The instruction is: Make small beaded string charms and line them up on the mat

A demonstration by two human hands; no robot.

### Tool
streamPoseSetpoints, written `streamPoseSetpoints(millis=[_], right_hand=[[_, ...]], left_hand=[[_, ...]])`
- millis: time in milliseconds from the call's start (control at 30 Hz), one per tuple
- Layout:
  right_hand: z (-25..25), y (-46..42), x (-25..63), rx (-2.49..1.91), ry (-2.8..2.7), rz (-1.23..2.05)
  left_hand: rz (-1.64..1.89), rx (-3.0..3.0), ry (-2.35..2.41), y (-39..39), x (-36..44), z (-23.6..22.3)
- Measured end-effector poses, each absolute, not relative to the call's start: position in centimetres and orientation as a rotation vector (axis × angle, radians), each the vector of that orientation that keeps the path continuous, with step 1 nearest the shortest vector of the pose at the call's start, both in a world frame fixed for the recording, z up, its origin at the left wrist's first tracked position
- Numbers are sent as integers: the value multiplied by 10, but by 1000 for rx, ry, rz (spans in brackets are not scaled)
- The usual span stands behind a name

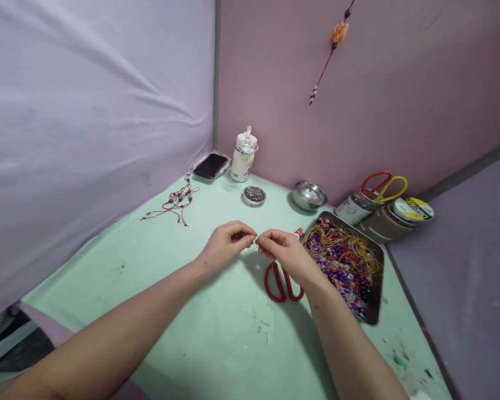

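My left hand (232, 241) and my right hand (281, 247) meet fingertip to fingertip above the table, both closed in a pinch. Between them shows a thin pale thread (255, 241), too small to make out in detail. Under my right hand lie scissors with red handles (277, 286), their blades mostly hidden. Just right of that hand, a metal tray (379, 289) holds many loose beads and a tangle of yellowish cord (345, 244). A small red-and-white item (299, 233) is partly hidden behind my right hand.
Along the back stand a phone (211, 165), a white bottle (243, 158), a round tin (254, 195) and a steel bowl (309, 196). Red beaded cords (177, 201) lie at left. Jars (354, 208) stand at right, one holding scissors. A beaded string (339, 34) hangs above.
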State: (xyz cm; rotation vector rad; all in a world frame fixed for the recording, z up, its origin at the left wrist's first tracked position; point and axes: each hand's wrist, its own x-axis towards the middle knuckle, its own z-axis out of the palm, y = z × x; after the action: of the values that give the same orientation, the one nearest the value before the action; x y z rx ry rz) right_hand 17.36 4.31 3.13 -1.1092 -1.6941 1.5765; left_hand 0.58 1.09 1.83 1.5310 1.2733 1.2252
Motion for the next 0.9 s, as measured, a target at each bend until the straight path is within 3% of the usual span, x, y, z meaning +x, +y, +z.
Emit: streamPoseSetpoints(millis=[433,800,900], right_hand=[[27,43,169,-1109,-1608,1624],[31,42,171,-1118,-1705,1490],[31,44,173,-1135,-1770,1327]], left_hand=[[1241,1597,1342,9,6,17],[1212,1626,1373,10,6,16],[1223,1689,1371,10,5,17]])
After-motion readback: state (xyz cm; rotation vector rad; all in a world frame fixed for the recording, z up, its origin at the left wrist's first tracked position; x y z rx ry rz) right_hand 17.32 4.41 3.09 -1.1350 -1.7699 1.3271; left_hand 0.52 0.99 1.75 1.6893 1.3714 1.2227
